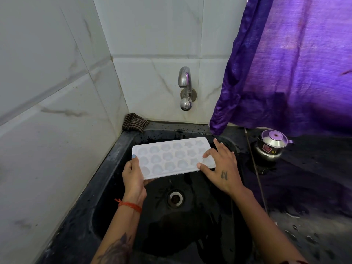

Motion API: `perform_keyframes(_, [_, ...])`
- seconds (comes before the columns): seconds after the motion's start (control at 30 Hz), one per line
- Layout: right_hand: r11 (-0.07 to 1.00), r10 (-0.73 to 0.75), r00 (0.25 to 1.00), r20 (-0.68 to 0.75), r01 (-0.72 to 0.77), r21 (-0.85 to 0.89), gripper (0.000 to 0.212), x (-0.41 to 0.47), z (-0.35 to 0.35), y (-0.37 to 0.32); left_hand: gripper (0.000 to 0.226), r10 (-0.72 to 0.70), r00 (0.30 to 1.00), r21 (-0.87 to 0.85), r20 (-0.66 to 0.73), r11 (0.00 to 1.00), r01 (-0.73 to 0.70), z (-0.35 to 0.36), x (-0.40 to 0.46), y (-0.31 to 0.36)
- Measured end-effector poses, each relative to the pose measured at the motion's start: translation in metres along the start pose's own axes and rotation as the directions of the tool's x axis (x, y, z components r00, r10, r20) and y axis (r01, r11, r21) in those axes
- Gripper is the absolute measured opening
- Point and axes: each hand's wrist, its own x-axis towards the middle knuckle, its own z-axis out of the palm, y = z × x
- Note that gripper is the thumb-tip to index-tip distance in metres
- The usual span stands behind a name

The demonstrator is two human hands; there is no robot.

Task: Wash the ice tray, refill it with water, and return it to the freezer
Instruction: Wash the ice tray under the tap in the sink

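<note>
A white ice tray (171,157) with several shaped cells is held level over the black sink (114,168), below the wall tap (185,88). My left hand (133,176) grips the tray's near left corner, thumb on top and fingers beneath. My right hand (221,164) lies on the tray's right end with its fingers spread and nearly straight, thumb at the near edge. No water runs from the tap. The drain (175,199) sits under the tray's near edge.
A checked cloth (134,121) is bunched in the sink's back left corner. A small steel pot with a lid (271,144) stands on the wet dark counter (304,187) to the right. A purple curtain (285,63) hangs above it. Tiled walls close the left and back.
</note>
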Motion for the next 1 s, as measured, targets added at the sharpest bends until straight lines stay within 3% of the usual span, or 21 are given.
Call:
perform_keyframes(0.13, [0.996, -0.089, 0.996, 0.025, 0.089, 0.031, 0.021, 0.001, 0.0022, -0.008, 0.026, -0.006, 1.0, -0.012, 0.007, 1.0, 0.006, 0.0007, -0.0029, 0.0012])
perform_keyframes(0.3, [0.994, -0.099, 0.992, 0.076, 0.102, -0.043, 0.059, 0.0003, 0.0077, -0.0119, 0.027, 0.002, 1.0, -0.005, 0.007, 1.0, -0.002, -0.0008, -0.0033, 0.0022])
perform_keyframes(0.7, [0.988, -0.086, 0.992, 0.096, 0.098, -0.123, 0.058, -0.0012, 0.0065, -0.0063, 0.027, 0.001, 1.0, 0.019, 0.02, 1.0, -0.002, -0.0012, -0.006, -0.0012])
perform_keyframes(0.9, [0.993, -0.078, 0.988, 0.134, 0.089, -0.076, 0.061, -0.0022, 0.007, -0.0079, 0.027, 0.002, 1.0, 0.03, 0.017, 1.0, -0.002, -0.003, -0.0057, 0.0002])
perform_keyframes(1.0, [0.995, -0.079, 0.986, 0.147, 0.086, -0.046, 0.053, -0.0018, 0.0054, -0.0092, 0.026, -0.003, 1.0, 0.031, 0.019, 1.0, 0.002, -0.0031, -0.0058, -0.0001])
